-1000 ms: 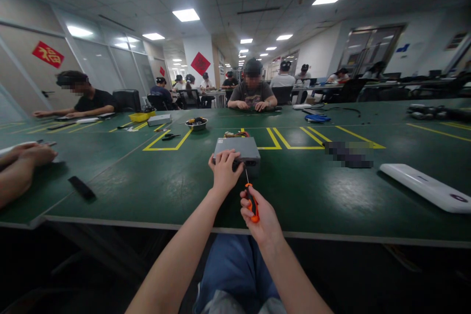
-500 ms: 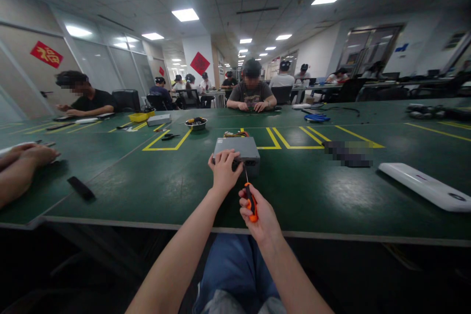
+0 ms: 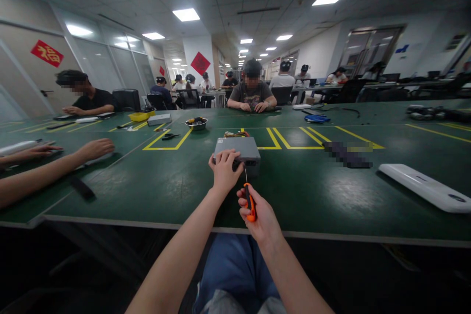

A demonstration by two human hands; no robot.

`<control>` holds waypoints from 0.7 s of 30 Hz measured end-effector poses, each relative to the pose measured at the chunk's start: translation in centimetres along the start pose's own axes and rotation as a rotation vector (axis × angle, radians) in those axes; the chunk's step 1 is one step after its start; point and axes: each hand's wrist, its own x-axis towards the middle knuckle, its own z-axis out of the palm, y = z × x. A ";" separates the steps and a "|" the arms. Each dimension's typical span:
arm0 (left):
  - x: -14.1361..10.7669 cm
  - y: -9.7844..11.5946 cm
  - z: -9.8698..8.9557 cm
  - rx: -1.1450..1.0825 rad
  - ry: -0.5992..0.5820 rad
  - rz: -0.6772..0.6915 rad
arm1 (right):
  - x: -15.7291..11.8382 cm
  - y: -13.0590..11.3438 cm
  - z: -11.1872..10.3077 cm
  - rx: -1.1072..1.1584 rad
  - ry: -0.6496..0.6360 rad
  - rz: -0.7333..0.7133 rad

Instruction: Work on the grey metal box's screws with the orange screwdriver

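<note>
A grey computer power supply (image 3: 241, 144) sits on the green table with a bundle of coloured wires (image 3: 235, 134) behind it. My left hand (image 3: 225, 169) grips its near left corner, fingers over the top and thumb at the near face. In my right hand (image 3: 259, 211) is a screwdriver (image 3: 250, 203) with an orange and black handle, fingers wrapped round it. Its thin shaft points up at the near face of the power supply, beside my left thumb. The exact spot the tip meets is too small to make out.
To the right lie a white elongated device (image 3: 425, 186) and a dark pixelated item (image 3: 348, 154). A co-worker's arm (image 3: 79, 154) reaches in from the left near a black strip (image 3: 81, 187). Farther back stand a metal bowl (image 3: 196, 125) and a yellow tray (image 3: 142, 116).
The screwdriver handle has turned slightly in my right hand; my left hand stays on the power supply. At the left, a co-worker's hand has reached farther right over the table.
</note>
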 end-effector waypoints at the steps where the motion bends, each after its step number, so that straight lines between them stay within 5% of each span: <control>1: 0.0 0.0 0.0 -0.001 0.000 0.000 | 0.0 -0.1 0.0 -0.007 -0.012 0.021; 9: 0.0 0.0 0.0 0.000 -0.004 0.002 | 0.3 0.3 -0.1 0.018 0.026 -0.085; 16: 0.0 -0.1 0.1 -0.006 0.016 0.009 | 0.0 0.0 0.0 0.057 -0.011 0.032; 21: 0.0 -0.1 0.1 0.000 0.010 0.000 | 0.0 0.1 0.2 0.038 0.037 -0.041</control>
